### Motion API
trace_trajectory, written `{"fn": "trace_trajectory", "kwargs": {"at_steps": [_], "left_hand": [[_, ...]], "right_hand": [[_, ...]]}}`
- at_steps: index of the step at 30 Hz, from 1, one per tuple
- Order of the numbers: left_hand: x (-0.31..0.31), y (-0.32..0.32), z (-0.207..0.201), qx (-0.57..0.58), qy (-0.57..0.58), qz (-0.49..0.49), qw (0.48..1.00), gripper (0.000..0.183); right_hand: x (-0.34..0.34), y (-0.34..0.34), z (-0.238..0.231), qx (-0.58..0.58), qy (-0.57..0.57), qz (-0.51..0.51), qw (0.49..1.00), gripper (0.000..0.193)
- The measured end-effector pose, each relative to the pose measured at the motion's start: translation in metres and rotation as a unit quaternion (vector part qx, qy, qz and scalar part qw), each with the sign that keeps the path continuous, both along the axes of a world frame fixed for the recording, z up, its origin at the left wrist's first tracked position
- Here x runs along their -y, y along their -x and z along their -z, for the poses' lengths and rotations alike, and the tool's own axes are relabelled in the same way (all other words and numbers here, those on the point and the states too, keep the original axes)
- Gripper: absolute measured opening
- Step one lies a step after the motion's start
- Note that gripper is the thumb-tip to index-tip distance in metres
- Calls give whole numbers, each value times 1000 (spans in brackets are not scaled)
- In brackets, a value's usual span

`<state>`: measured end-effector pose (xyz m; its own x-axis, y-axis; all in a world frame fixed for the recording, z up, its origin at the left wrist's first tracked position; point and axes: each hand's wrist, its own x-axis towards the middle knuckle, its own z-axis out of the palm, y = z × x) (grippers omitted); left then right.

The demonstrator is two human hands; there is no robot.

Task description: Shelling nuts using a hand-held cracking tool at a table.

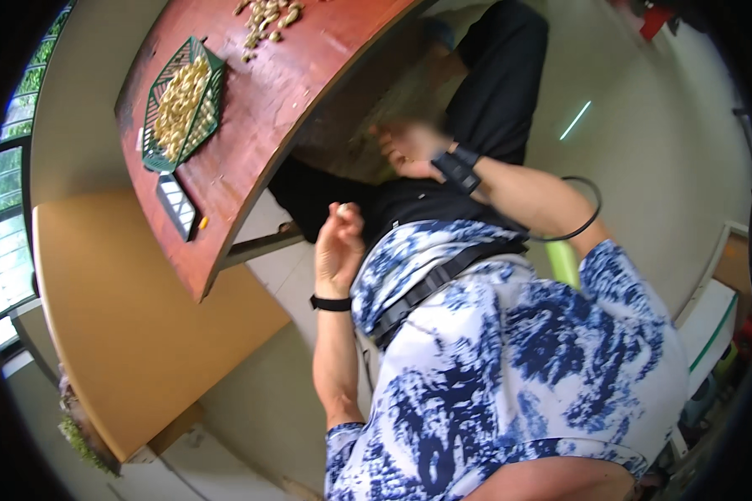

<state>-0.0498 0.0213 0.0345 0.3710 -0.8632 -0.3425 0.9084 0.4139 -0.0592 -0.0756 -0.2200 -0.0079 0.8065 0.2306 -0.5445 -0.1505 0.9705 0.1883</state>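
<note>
My left hand [339, 250] is raised beside my lap, just off the table edge. Its thumb and fingers pinch a small pale piece [343, 210] that looks like a peanut. Over my thighs, beneath the table's rim, is my right hand [409, 150]; its fingers are partly bent and smeared by motion, and whether anything is in them is unclear. On the reddish-brown table [263, 108] stands a green plastic basket [213, 104] full of peanuts in their shells [182, 104]. More loose peanuts [271, 15] lie in a scattered heap at the table's far end.
A phone [176, 206] lies near the table's left corner, with a small orange-yellow bit [203, 223] by it. A lower tan tabletop [134, 326] adjoins on the left. A cable [595, 213] loops beside my right arm. Windows [8, 217] line the left side.
</note>
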Motion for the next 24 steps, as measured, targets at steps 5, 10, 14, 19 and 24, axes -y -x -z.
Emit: {"fn": "trace_trajectory", "kwargs": {"at_steps": [5, 10, 14, 19, 24], "left_hand": [[-8, -26, 18, -109, 48, -13, 993, 20], [0, -28, 10, -103, -20, -17, 994, 18], [-3, -38, 13, -120, 12, -46, 992, 17], [34, -35, 21, -64, -134, -28, 988, 18], [46, -45, 44, -50, -164, -41, 984, 18]], "right_hand": [[-7, -2, 8, 123, -37, -23, 991, 24], [3, 9, -10, 149, -139, -15, 979, 24], [-2, 7, -29, 156, -146, -32, 976, 27], [45, 11, -39, 228, -67, -85, 968, 29], [70, -12, -14, 215, 10, -152, 965, 33]]}}
